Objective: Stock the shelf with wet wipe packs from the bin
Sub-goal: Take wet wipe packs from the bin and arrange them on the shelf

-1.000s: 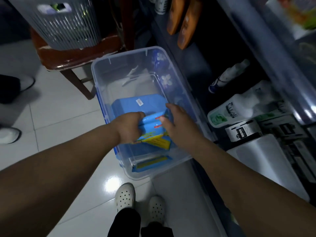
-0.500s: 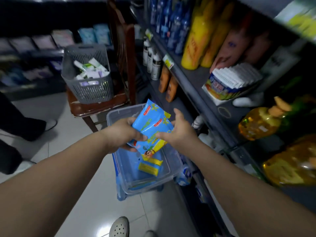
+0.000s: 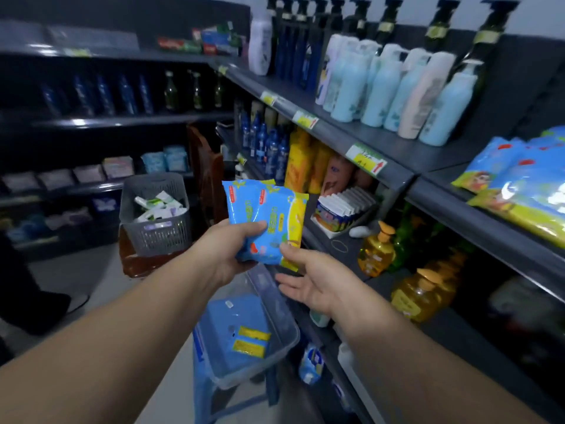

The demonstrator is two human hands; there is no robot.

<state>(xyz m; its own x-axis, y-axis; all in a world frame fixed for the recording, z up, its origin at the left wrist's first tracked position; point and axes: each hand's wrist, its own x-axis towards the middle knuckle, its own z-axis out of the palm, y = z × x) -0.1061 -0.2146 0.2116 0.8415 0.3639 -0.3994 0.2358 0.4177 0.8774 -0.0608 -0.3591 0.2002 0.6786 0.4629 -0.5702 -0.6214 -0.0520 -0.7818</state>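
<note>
My left hand (image 3: 227,250) grips two blue and yellow wet wipe packs (image 3: 264,215) upright at chest height, thumb across their fronts. My right hand (image 3: 308,278) is just below and to the right, its thumb touching the lower edge of the packs and its fingers spread loosely. Below them stands the clear plastic bin (image 3: 286,344) with more packs (image 3: 250,341) lying flat inside. More of the same packs (image 3: 519,185) lie stacked on the dark shelf (image 3: 477,215) at the right.
Shampoo and lotion bottles (image 3: 394,93) fill the upper shelf. Yellow soap bottles (image 3: 374,252) and a box of sachets (image 3: 342,209) stand on the lower shelf. A grey basket (image 3: 156,212) sits on a wooden chair to the left. Tiled floor lies at the left.
Both hands lifted the packs out of the bin and up to shelf height. My view rose from the bin to the shelves. The right hand's grip has loosened to a thumb touch.
</note>
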